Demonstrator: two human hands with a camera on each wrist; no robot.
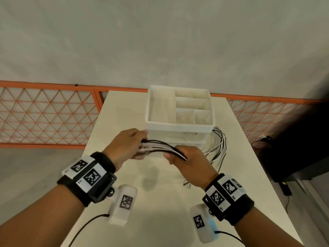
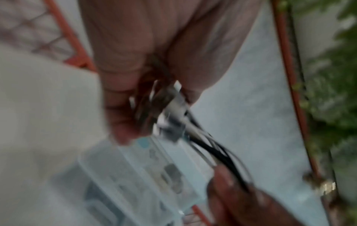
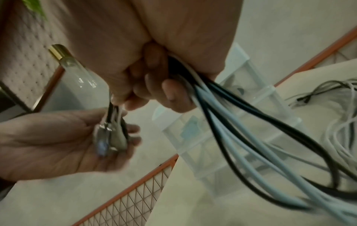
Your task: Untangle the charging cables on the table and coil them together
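Several black and white charging cables (image 1: pixel 163 147) run as one bundle between my two hands above the table. My left hand (image 1: pixel 130 145) grips the plug ends (image 2: pixel 170 116), which lie side by side in its fingers (image 3: pixel 108 137). My right hand (image 1: pixel 187 157) is closed around the bundle (image 3: pixel 193 85) a short way along. Behind that hand the cables (image 3: pixel 260 145) hang down. Their loose lengths (image 1: pixel 219 148) loop over the table to the right of the white box, and the far plug ends (image 1: pixel 187 184) lie on the table.
A white organiser box (image 1: pixel 179 123) with several compartments stands on the white table (image 1: pixel 160 211) just beyond my hands. Orange mesh fencing (image 1: pixel 44 114) runs behind the table. A dark object (image 1: pixel 299 148) stands off the table's right edge.
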